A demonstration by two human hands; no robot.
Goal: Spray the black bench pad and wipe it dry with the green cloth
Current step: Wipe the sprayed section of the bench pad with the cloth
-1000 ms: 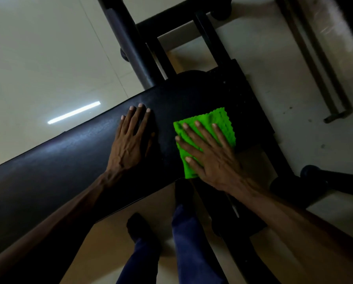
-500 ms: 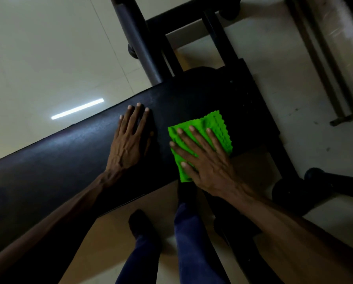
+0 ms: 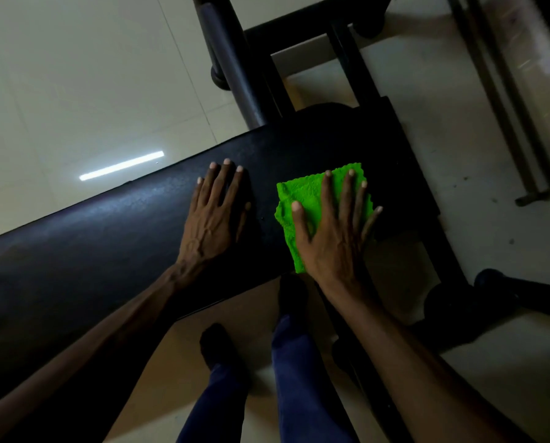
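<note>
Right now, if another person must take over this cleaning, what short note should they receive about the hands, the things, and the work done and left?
Left hand: flat with straight fingers, resting on the black bench pad, holding nothing.
Right hand: fingers spread, pressing the green cloth flat on the pad near its right end.
No spray bottle is in view.
Done: wiping is under way at the right end; whether spraying is finished cannot be told.
Left: wipe the long stretch of pad to the left, probably sliding the cloth that way.
</note>
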